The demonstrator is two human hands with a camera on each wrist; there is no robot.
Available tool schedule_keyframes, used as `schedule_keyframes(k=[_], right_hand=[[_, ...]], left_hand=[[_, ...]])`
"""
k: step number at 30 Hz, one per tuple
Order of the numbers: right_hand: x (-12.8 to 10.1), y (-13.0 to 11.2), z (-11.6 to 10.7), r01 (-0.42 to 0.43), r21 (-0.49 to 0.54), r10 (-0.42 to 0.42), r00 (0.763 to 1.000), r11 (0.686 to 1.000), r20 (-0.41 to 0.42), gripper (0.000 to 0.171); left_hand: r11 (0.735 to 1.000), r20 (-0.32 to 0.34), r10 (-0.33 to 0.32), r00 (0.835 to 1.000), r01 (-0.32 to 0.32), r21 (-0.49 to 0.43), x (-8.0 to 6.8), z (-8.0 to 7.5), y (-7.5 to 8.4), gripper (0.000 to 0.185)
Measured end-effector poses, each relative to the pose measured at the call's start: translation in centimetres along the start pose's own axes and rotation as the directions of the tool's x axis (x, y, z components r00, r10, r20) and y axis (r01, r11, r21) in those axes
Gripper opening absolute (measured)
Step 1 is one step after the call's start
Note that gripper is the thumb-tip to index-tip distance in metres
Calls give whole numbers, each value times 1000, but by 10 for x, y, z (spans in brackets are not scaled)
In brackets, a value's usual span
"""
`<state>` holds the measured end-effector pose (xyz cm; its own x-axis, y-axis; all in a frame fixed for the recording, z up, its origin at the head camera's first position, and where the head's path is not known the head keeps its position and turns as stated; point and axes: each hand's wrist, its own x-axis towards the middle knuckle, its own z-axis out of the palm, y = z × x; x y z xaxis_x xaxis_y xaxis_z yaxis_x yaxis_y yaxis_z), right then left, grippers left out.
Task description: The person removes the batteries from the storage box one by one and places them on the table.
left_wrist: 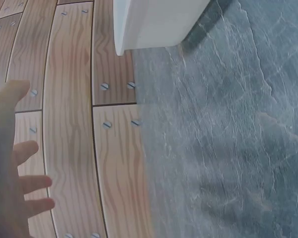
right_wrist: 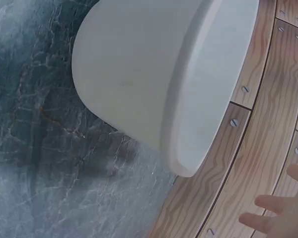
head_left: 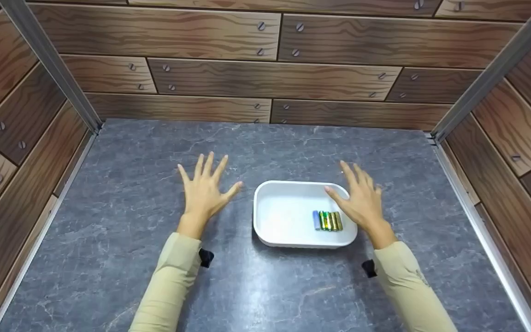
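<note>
A white rectangular tub (head_left: 281, 214) with rounded corners stands on the grey table. Inside, toward its right end, several small cylinders that look like batteries lie side by side: a pale blue one (head_left: 316, 220) at the left, green and gold ones (head_left: 330, 221) beside it. My left hand (head_left: 203, 196) is held to the left of the tub with fingers spread, holding nothing. Over the tub's right edge hovers my right hand (head_left: 362, 198), fingers spread and also holding nothing. The right wrist view shows the tub's outer wall (right_wrist: 129, 64) with right fingertips (right_wrist: 268, 203) off to its side.
Grey marbled table surface (head_left: 122, 221) spreads around the tub. Wood-patterned panels (head_left: 215, 78) form walls at the back and both sides, with metal posts (head_left: 56, 69) in the corners. A small black device (head_left: 206, 257) sits at each sleeve cuff.
</note>
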<state>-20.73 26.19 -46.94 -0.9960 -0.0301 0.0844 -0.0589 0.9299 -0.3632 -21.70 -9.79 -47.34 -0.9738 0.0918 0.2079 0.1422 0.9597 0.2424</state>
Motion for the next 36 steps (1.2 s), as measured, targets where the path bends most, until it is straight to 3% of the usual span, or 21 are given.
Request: schedule_keyframes(k=[9, 13, 20, 26, 32, 36], right_hand=[[-7, 17, 8, 13, 147, -14, 1000, 989, 11, 73], [-11, 26, 14, 14, 195, -18, 1000, 981, 20, 69], [-16, 40, 29, 69, 321, -61, 998, 945, -34, 55], [-20, 54, 40, 4, 513, -19, 1000, 858, 24, 48], [-25, 68, 52, 13, 633, 9, 999, 774, -32, 44], [-28, 76, 59, 23, 718, 10, 999, 695, -42, 44]], left_hand=[[991, -25, 61, 998, -63, -118, -9, 5, 1, 51], [984, -58, 91, 994, -99, -150, -13, 9, 3, 45], [974, -94, 120, 988, -135, -181, -20, 15, 4, 40], [953, -72, 151, 986, -165, -254, -26, 21, 6, 38], [928, -68, 197, 978, -208, -311, -30, 25, 8, 37], [916, -62, 218, 974, -226, -331, -31, 27, 10, 37]])
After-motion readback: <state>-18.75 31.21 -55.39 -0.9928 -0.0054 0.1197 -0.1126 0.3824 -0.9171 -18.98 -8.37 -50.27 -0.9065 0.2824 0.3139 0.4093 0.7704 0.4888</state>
